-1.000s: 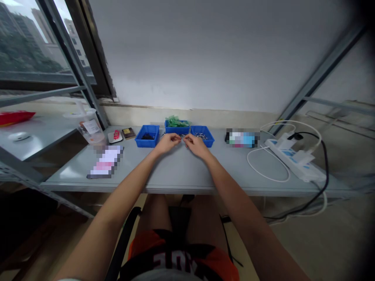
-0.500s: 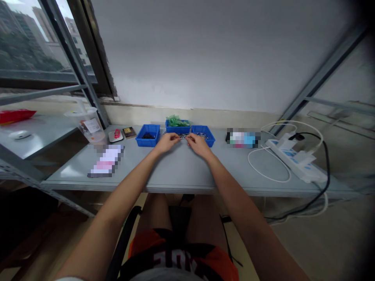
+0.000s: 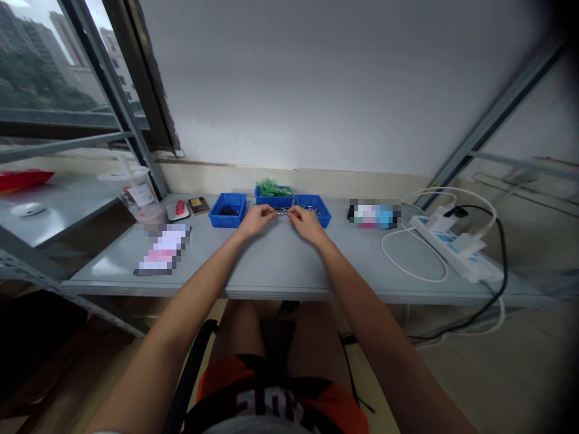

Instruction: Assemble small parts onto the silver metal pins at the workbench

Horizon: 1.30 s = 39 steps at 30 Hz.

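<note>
Grey desk (image 3: 280, 265), small metal pieces (image 3: 282, 211) just in front of the green-filled bin (image 3: 274, 201), left hand (image 3: 257, 221) and right hand (image 3: 305, 223) flanking them before that bin, fingers narrowed, can't tell if gripping, and a loose pinch could probably scatter pieces.

We've 1 head cam, facing fwd & down from above/behind near edge of the surface (image 3: 280, 265), far edge approx. mid-view.
</note>
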### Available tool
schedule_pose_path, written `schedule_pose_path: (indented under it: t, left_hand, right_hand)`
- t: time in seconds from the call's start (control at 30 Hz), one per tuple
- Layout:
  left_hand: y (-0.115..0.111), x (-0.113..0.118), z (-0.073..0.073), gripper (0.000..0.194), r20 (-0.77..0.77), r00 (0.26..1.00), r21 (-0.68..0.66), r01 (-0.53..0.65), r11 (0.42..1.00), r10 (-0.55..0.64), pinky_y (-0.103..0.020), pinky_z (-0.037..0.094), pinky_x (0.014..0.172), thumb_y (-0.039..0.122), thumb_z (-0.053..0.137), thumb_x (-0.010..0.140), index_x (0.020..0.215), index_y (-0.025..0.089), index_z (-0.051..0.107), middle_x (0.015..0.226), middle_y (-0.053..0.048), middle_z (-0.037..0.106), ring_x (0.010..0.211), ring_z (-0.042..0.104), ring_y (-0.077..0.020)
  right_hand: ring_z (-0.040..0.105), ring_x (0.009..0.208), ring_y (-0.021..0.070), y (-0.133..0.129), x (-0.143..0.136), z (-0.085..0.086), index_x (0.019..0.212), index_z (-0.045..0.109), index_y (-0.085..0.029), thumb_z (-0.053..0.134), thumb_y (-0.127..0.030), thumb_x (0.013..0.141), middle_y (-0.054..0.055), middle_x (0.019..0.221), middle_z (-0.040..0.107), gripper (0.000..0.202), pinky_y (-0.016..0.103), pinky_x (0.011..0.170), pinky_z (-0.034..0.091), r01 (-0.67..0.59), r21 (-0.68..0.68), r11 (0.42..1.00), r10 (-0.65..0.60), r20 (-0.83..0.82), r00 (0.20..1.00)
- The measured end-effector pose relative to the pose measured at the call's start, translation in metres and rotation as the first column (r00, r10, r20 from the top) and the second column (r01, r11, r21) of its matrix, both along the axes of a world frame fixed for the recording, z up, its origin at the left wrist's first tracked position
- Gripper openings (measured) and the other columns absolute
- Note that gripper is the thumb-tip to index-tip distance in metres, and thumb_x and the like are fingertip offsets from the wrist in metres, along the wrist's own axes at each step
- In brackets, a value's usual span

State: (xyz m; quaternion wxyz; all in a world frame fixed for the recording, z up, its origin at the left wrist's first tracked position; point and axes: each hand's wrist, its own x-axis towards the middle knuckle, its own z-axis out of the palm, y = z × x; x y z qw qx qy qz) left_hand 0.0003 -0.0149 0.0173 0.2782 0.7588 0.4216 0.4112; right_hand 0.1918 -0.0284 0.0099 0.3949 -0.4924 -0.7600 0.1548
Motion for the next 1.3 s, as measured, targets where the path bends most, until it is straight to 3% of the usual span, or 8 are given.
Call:
schedule_pose_path:
  t: [0.47, 0.87, 1.13, 1.3]
  left_hand:
    - [0.001, 0.004, 0.001, 0.018, 0.041, 0.998, 0.070, 0.044, 0.997, -0.047, -0.025, 0.042, 0.066, 0.031, 0.059, 0.081, 0.081, 0.014, 0.064, 0.072, -0.002, 0.064, 0.064, 0.054, -0.0125]
    - [0.000, 0.002, 0.001, 0.017, 0.007, 1.000, 0.061, 0.029, 0.998, -0.030, -0.024, 0.041, 0.064, 0.029, 0.057, 0.081, 0.082, 0.013, 0.064, 0.068, -0.001, 0.062, 0.063, 0.053, -0.0128]
    - [0.000, 0.004, -0.002, 0.013, -0.082, 0.995, 0.054, 0.070, 0.996, -0.065, -0.025, 0.041, 0.066, 0.025, 0.058, 0.081, 0.080, 0.015, 0.065, 0.067, -0.001, 0.064, 0.064, 0.054, -0.0135]
    - [0.001, 0.002, 0.000, 0.015, -0.011, 1.000, 0.071, 0.019, 0.997, -0.018, -0.025, 0.042, 0.066, 0.026, 0.057, 0.082, 0.082, 0.013, 0.064, 0.070, -0.002, 0.064, 0.065, 0.054, -0.0135]
  right_hand:
    - [0.052, 0.057, 0.0120, -0.002, -0.001, -0.003, 0.087, 0.064, -0.017, 0.047, -0.029, 0.088, -0.001, 0.063, 0.062, 0.020, 0.024, 0.061, 0.038, -0.077, -0.125, 0.989, 0.087, 0.074, 0.993]
    - [0.054, 0.060, 0.0134, -0.004, 0.001, 0.006, 0.092, 0.063, -0.018, 0.049, -0.033, 0.088, 0.000, 0.066, 0.062, 0.021, 0.025, 0.065, 0.040, 0.014, 0.045, 0.999, -0.014, -0.020, 1.000]
    - [0.054, 0.061, 0.0143, -0.005, -0.001, 0.008, 0.094, 0.063, -0.019, 0.048, -0.034, 0.088, 0.001, 0.066, 0.062, 0.022, 0.025, 0.066, 0.040, 0.024, 0.057, 0.998, -0.021, -0.045, 0.999]
    - [0.054, 0.060, 0.0136, -0.001, 0.002, 0.002, 0.094, 0.063, -0.018, 0.047, -0.033, 0.089, 0.000, 0.066, 0.062, 0.022, 0.025, 0.065, 0.040, -0.005, 0.028, 1.000, 0.005, -0.020, 1.000]
